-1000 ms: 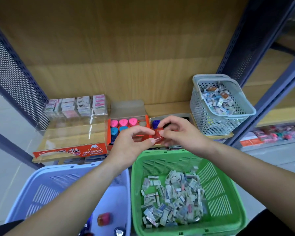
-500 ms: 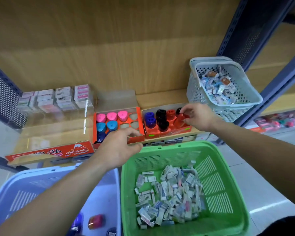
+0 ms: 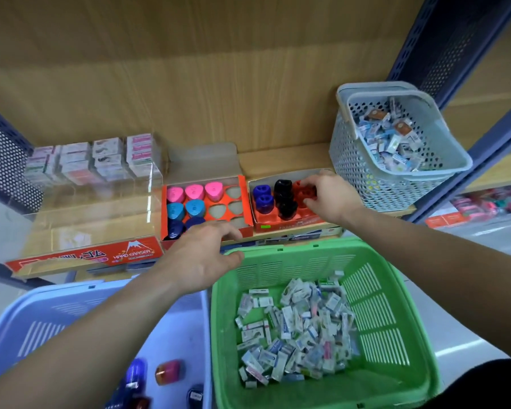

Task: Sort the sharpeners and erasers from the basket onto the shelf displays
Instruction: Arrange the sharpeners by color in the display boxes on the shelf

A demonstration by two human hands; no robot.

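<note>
Right hand (image 3: 332,199) has its grip pinched on the red sharpener (image 3: 303,192), which sits at the hand's 9 o'clock in the right-side orange tray (image 3: 289,223) on the shelf, right beside the black sharpeners (image 3: 283,197). Left hand (image 3: 198,261) hovers loose, fingers spread and holding nothing, at the tray's 7 o'clock by the green basket (image 3: 307,247) rim.

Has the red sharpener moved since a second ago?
Yes. The right hand carried the red sharpener rightward into the right display tray, beside the black sharpeners.
</note>
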